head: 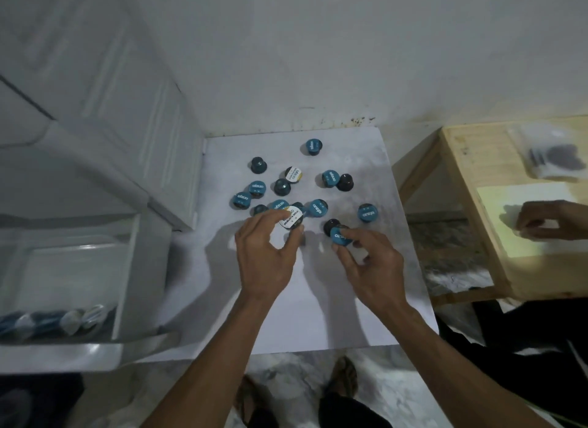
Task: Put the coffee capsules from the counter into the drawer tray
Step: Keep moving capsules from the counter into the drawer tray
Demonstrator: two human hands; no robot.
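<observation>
The scene is dim and cool-toned, with soft grain throughout. Light falls from above and behind the person, so both hands throw broad grey shadows onto the white square counter top (318, 300). Left of that counter, the open white drawer (63, 268) is smeared by blur, and its contents are perhaps capsules. Right of it, the pale wooden table (471, 204) shows a brighter yellowish patch. Straight edges bow toward the frame's borders.
</observation>
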